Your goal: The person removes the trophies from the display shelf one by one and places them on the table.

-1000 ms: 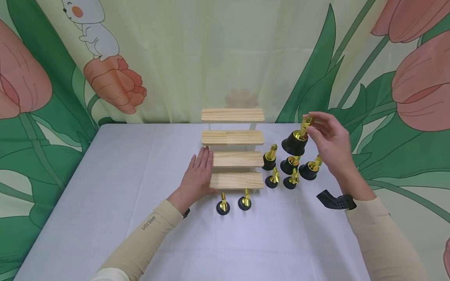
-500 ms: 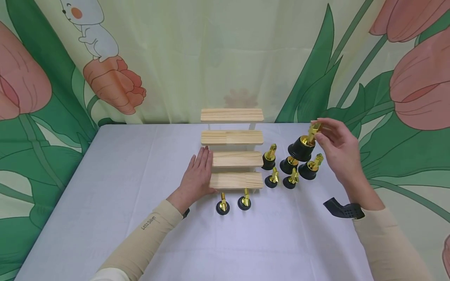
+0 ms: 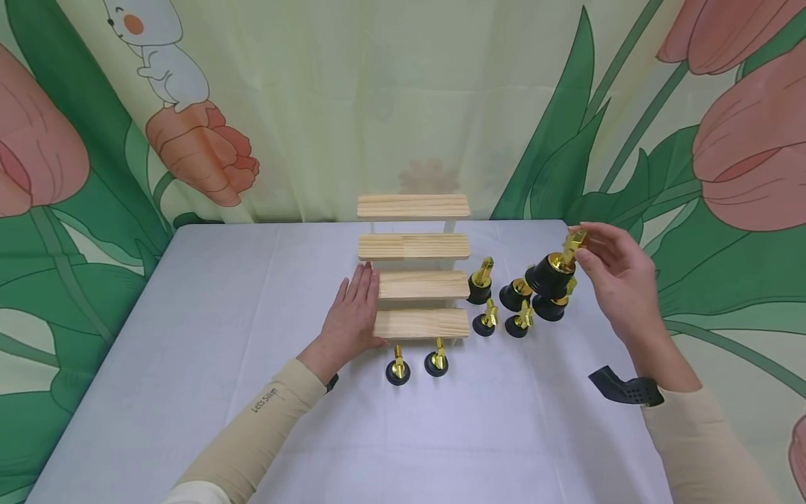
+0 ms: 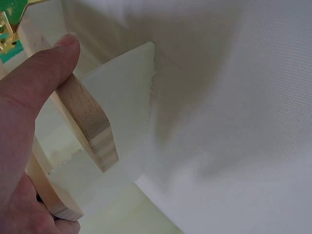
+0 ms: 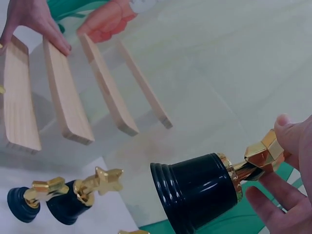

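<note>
A tiered stand with pale wooden planks [image 3: 423, 323] and translucent side panels [image 4: 122, 83] stands mid-table. My left hand [image 3: 349, 318] rests along its left end, fingers straight, with the thumb on the lowest plank and the fingertips at the plank above. To the right of the stand, my right hand [image 3: 620, 283] pinches the gold star top of a trophy [image 3: 550, 275]. The trophy's black base [image 5: 197, 192] is tilted in the air, overlapping two standing trophies in the head view. Thumb and fingers hold only the star in the right wrist view.
Several smaller black-and-gold trophies [image 3: 485, 320] stand close to the stand's right side. Two small ones [image 3: 398, 371] are in front of it. White cloth [image 3: 252, 280] covers the table, and a printed curtain [image 3: 302, 105] hangs behind.
My right hand has carried the trophy to the right and slightly down, from near the stand to over the rightmost trophies. The left hand stays on the stand.
</note>
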{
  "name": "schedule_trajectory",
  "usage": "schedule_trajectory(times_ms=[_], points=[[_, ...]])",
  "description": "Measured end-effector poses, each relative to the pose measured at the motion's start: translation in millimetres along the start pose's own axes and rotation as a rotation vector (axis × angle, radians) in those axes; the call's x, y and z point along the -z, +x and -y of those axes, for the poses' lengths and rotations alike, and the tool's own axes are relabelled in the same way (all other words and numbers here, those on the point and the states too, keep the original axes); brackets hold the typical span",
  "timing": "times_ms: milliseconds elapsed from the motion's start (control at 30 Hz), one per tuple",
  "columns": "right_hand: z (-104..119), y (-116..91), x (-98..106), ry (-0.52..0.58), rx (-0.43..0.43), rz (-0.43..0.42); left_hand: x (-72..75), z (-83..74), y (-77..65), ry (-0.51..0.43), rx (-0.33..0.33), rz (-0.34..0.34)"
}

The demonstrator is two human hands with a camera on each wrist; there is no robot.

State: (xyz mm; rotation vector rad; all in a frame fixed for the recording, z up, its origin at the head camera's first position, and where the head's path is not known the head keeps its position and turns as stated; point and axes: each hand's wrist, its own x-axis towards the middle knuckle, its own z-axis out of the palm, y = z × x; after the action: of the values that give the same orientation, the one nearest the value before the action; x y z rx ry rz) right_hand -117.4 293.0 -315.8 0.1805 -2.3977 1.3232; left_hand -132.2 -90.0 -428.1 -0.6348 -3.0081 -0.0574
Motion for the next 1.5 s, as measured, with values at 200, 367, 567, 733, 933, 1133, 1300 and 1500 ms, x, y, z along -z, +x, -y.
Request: schedule_trajectory(times_ms=[200, 367, 567, 733, 933, 1133, 1300, 1500], points=[[-6.9, -6.6, 3.5, -0.006, -0.008, -0.006, -0.5, 0.2, 0.2, -0.004, 0.004, 0.005], [-9.9, -11.4, 6.3, -0.013, -0.025, -0.015, -0.6, 0.4, 0.0, -0.005, 0.005, 0.015], [-11.5, -18.9, 10.5, -0.039, -0.041, -0.017, 0.0, 0.6, 0.2, -0.007, 0.003, 0.031], [-14.4, -26.1, 13.9, -0.062, -0.061, -0.014, 0.6, 0.5, 0.3, -0.010, 0.005, 0.039], [-20.1, -34.0, 15.7, -0.082, -0.101, -0.014, -1.1, 0.6, 0.7, -0.006, 0.005, 0.040], [-26.9, -40.7, 15.8, -0.083, -0.113, -0.014, -2.3, 0.4, 1.0, 0.005, 0.005, 0.039], [-32.2, -44.6, 17.4, -0.069, -0.105, -0.011, -1.6, 0.3, 1.1, 0.005, 0.004, 0.042], [-37.6, -50.3, 18.1, -0.062, -0.133, -0.007, -0.5, -0.2, 1.3, -0.011, 0.012, 0.050]])
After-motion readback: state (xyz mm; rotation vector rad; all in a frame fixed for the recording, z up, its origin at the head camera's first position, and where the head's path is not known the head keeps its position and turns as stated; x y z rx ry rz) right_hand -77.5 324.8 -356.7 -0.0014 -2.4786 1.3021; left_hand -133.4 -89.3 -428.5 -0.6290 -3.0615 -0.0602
